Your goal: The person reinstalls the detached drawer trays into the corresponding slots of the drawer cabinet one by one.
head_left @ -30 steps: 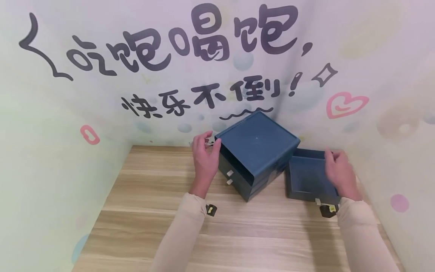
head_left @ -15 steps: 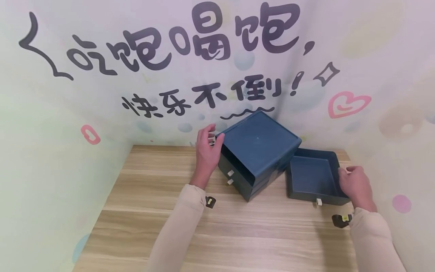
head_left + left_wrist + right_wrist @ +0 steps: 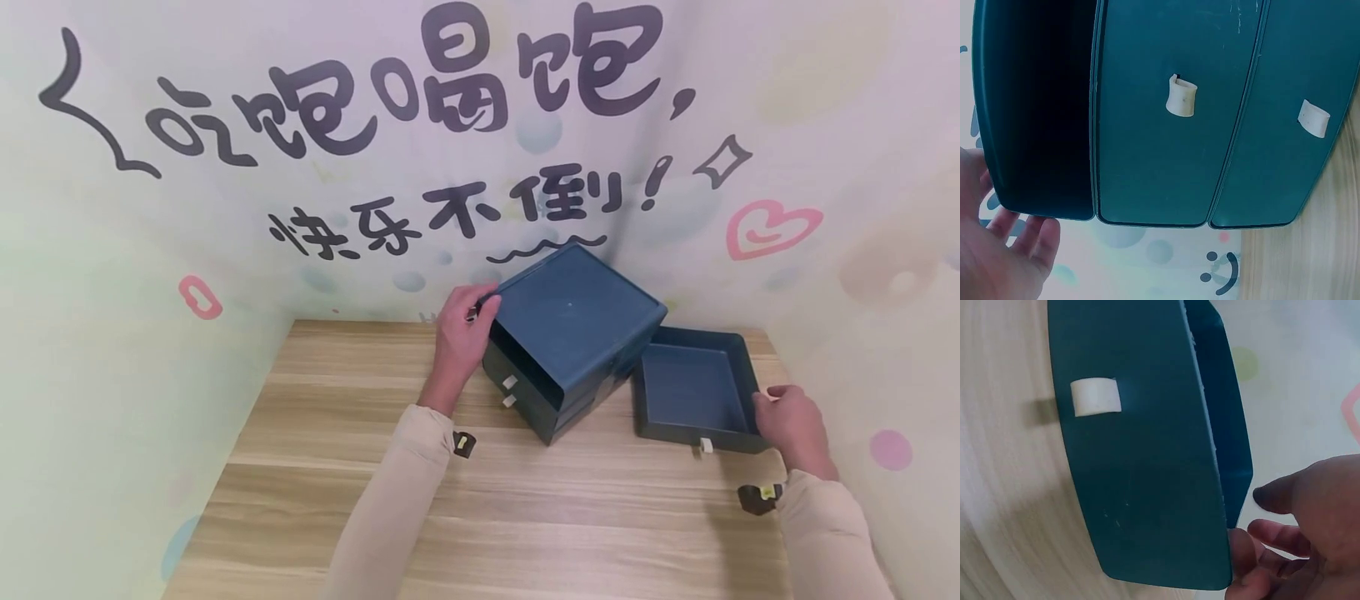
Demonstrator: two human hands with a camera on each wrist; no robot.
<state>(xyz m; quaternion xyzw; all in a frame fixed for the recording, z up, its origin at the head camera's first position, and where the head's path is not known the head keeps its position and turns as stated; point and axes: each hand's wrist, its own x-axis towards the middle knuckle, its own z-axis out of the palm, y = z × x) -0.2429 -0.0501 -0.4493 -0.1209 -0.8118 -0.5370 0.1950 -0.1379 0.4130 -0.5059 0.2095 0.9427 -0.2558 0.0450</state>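
A dark blue drawer cabinet point(image 3: 573, 317) stands at an angle near the back wall. Its top slot point(image 3: 1054, 112) is a dark opening; the two drawers below it are in place, each with a white pull tab point(image 3: 1182, 97). My left hand point(image 3: 462, 329) holds the cabinet's upper left corner, thumb by the top edge, fingers along the side. To the right lies a separate blue drawer point(image 3: 701, 435), its inside bare, with one white tab point(image 3: 1095, 397) on its front. My right hand point(image 3: 797, 425) touches this drawer's right side near the front with bent fingers, thumb raised off it.
Both items rest on a wood-grain table point(image 3: 525, 517). A pale printed wall point(image 3: 360, 183) rises right behind the cabinet, and another wall point(image 3: 892, 358) stands close to the right hand. The drawer's back left corner lies close against the cabinet.
The right hand has moved from over the drawer's back right part, out and toward the front, to its right side. The left hand has shifted slightly right, onto the cabinet's corner.
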